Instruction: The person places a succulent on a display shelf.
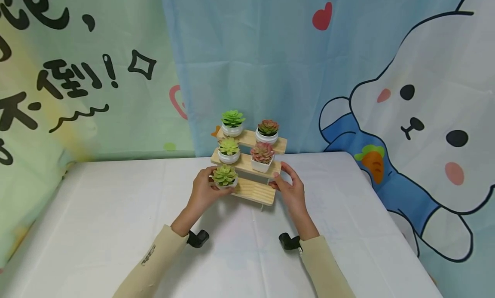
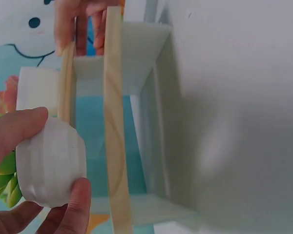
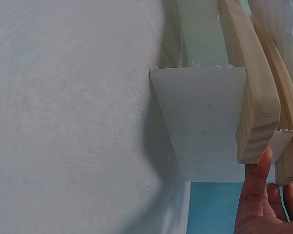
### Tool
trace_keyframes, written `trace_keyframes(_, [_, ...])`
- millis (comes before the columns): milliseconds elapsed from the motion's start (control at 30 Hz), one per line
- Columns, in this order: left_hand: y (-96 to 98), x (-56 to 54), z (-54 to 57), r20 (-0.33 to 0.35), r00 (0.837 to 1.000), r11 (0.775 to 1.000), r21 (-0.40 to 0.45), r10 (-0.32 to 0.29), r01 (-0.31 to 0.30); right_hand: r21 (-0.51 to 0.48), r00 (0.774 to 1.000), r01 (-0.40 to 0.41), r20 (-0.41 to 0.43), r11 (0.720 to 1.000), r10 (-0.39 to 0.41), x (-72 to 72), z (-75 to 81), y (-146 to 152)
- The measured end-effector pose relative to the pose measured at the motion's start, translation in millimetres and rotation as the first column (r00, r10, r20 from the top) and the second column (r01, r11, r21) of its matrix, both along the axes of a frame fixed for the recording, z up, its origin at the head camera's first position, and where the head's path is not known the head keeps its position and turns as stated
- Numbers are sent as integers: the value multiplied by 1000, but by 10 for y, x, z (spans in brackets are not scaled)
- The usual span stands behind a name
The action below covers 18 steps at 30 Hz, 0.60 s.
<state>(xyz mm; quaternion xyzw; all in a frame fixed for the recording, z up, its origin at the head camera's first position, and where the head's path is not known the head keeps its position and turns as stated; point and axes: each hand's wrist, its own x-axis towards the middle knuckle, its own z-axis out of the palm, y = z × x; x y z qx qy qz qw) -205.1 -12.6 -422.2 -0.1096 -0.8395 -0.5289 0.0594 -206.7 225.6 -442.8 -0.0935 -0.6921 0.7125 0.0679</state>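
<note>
A three-step wooden shelf stand [image 1: 257, 191] with white side panels stands on the white table. My left hand [image 1: 204, 189] grips a yellow-green succulent in a white pot [image 1: 225, 177] at the left end of the lowest step. In the left wrist view, thumb and fingers span the ribbed white pot [image 2: 53, 163] beside the planks. At the stand's right end, my right hand [image 1: 291, 191] holds the edge around the middle step. The right wrist view has a fingertip [image 3: 264, 157] against the end of the lowest plank [image 3: 256, 117], with other fingers by the plank behind.
On the top step sit a bright green succulent [image 1: 232, 119] and a reddish-green one [image 1: 267, 129]. The middle step bears a yellow-green succulent [image 1: 229, 149] and a pink one in a square pot [image 1: 262, 155]. A printed curtain [image 1: 251, 53] hangs behind the table [image 1: 116, 212].
</note>
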Motion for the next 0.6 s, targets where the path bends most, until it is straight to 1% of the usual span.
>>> trace_keyframes(167, [92,-25,-26,-20,999,999,-18,-37,37,-7,1000,1,-7,1000,-1,-1,-8,2])
trace_keyframes(367, [151,-65,-38,-39,997,997,-58,-59,57,0,1000,5,4,1000,-5,8,-10,4])
trace_keyframes(600, [185,-82,-55,-40,997,994,-91,-68,64,-4,1000,5,4,1000,-5,6,-2,2])
